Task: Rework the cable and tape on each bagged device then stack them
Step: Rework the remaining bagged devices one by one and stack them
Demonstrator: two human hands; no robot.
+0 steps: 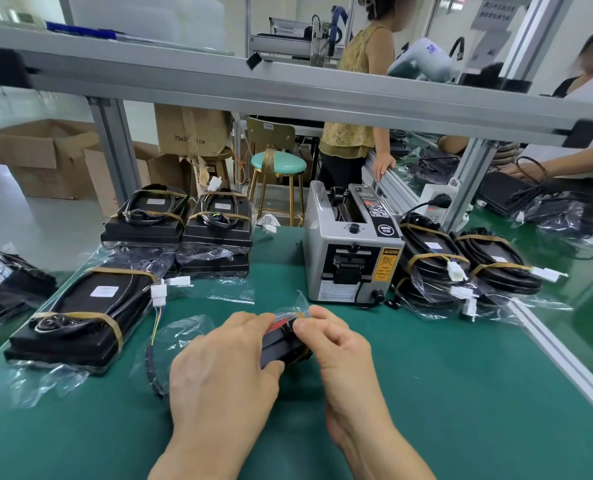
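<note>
A black bagged device point(281, 344) lies on the green mat in front of me, mostly covered by my hands. My left hand point(222, 372) lies over its left side with the fingers curled onto its top and near edge. My right hand point(336, 341) pinches the clear bag and a dark part at the device's far end. Its black cable point(151, 368) with coloured wires trails out to the left inside loose plastic. A taped, bagged device point(83, 313) with a white connector lies on a stack at the left.
A grey tape dispenser point(350, 244) stands behind my hands. Taped devices are stacked at the back left point(180, 216) and at the right point(461, 261). An aluminium rail point(565, 362) bounds the mat on the right. Two people work beyond the frame.
</note>
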